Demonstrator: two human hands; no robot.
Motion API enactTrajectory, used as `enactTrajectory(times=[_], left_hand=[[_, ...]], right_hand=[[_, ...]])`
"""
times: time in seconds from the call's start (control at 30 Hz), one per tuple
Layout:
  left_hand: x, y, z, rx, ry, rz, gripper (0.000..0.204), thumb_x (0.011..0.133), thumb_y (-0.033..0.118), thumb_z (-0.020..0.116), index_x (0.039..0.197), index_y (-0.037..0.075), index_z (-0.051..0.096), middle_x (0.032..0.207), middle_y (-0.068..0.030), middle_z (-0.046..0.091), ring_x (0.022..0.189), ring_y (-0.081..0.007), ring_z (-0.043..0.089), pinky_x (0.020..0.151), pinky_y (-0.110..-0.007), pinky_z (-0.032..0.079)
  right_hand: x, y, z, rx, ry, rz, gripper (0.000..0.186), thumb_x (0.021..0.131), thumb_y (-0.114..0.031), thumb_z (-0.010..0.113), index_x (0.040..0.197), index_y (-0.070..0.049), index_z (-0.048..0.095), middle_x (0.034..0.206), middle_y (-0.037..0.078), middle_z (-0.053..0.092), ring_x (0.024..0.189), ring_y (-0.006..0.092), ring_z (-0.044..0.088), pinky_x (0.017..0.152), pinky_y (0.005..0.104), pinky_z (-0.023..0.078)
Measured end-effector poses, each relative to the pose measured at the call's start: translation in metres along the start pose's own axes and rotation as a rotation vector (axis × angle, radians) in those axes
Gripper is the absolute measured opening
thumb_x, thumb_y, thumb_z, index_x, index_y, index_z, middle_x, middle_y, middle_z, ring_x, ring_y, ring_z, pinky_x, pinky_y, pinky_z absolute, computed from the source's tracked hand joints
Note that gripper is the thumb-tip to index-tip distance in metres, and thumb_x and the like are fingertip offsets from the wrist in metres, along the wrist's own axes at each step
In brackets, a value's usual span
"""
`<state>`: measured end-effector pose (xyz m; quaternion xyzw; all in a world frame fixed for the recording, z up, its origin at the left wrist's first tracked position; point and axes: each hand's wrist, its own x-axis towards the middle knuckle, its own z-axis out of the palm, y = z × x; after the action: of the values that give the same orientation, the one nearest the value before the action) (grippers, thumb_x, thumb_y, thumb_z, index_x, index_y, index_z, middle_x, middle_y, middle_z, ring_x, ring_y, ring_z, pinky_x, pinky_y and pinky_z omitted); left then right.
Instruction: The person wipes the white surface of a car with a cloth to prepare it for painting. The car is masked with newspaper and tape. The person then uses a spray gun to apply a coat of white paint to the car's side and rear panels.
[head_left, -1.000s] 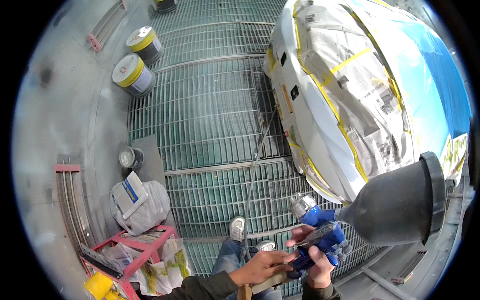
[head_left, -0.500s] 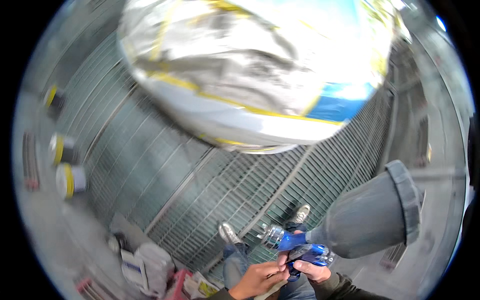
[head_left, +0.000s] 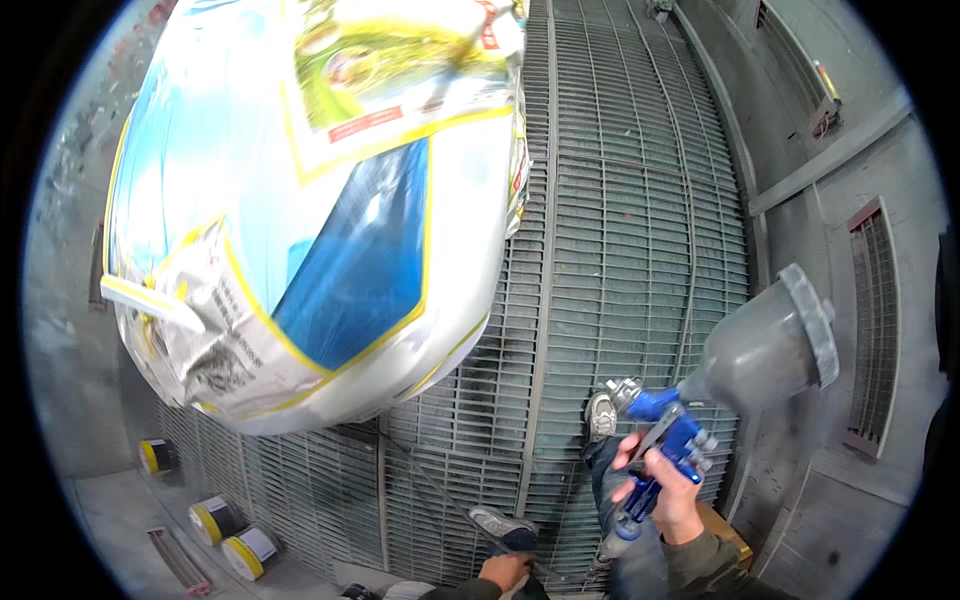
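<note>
My right hand (head_left: 672, 495) is wrapped round the handle of a blue spray gun (head_left: 683, 440), fingers at its trigger. A silver nozzle (head_left: 622, 396) points left, and a large grey paint cup (head_left: 760, 350) tilts out to the upper right. From the handle's base, a fitting (head_left: 622, 538) runs down toward my legs. My left hand (head_left: 508, 568) is low at the bottom edge, apart from the gun. Its fingers look curled, but what they hold is hidden. Ahead and left stands a car body (head_left: 470, 250) masked with printed plastic sheets, blue film and yellow tape.
Metal floor grating (head_left: 620, 240) runs under the car and my shoes (head_left: 600, 415). Several cans with yellow bands, one a white-topped can (head_left: 250, 553), stand at the lower left. A grey wall with a slotted vent (head_left: 872, 330) rises at right. A cardboard box (head_left: 725, 530) sits behind my right forearm.
The view has swung right, so the car now lies further left. My left hand has come off the spray gun and dropped lower left. The right hand alone holds the gun.
</note>
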<state>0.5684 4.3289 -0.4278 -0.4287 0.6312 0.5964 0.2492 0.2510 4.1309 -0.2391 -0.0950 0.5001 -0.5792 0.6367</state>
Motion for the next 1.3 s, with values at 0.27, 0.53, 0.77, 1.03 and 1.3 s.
enactTrajectory(times=[0.27,0.53,0.77,1.03,1.3], left_hand=[[0.04,0.048,-0.092,0.083,-0.039,-0.138,0.038,0.101,0.033,0.047,0.137,0.021,0.05,0.131,-0.0088,0.058,0.097,-0.0364,0.064,0.077,-0.049,0.053],[0.049,0.112,-0.13,0.126,0.084,-0.194,0.033,0.099,0.032,0.048,0.127,0.016,0.056,0.129,-0.0086,0.06,0.095,-0.0335,0.067,0.074,-0.047,0.054],[0.069,0.112,-0.129,0.094,0.187,-0.179,0.032,0.098,0.031,0.052,0.126,0.016,0.057,0.119,-0.0105,0.064,0.092,-0.0349,0.066,0.071,-0.047,0.054],[0.081,0.133,-0.152,0.042,0.193,-0.217,0.029,0.097,0.03,0.053,0.121,0.016,0.059,0.105,-0.0124,0.068,0.087,-0.0363,0.066,0.07,-0.048,0.053],[0.095,0.141,-0.166,0.064,0.262,-0.199,0.027,0.096,0.028,0.053,0.12,0.017,0.059,0.106,-0.0108,0.068,0.089,-0.0357,0.066,0.071,-0.048,0.053]], right_hand=[[0.126,-0.095,0.001,-0.044,0.229,-0.184,0.025,0.095,-0.011,0.058,0.117,0.001,0.058,0.108,0.011,0.063,0.089,0.0159,0.063,0.052,0.0287,0.061],[0.155,-0.126,0.053,0.131,-0.416,0.235,0.035,0.088,-0.019,0.064,0.113,0.005,0.057,0.1,0.016,0.063,0.085,0.0235,0.066,0.054,0.0325,0.06],[0.197,-0.127,0.033,-0.101,-0.15,0.051,0.017,0.092,-0.011,0.064,0.1,0.004,0.064,0.09,0.011,0.066,0.07,0.0123,0.063,0.048,0.0244,0.054],[0.205,-0.132,0.029,-0.026,-0.148,0.022,0.026,0.093,-0.008,0.061,0.116,0.002,0.059,0.104,0.013,0.066,0.086,0.0184,0.066,0.054,0.0312,0.061],[0.224,-0.143,0.058,-0.051,-0.437,0.071,0.022,0.09,-0.015,0.064,0.102,0.004,0.061,0.089,0.013,0.065,0.073,0.0155,0.065,0.046,0.0257,0.054]])
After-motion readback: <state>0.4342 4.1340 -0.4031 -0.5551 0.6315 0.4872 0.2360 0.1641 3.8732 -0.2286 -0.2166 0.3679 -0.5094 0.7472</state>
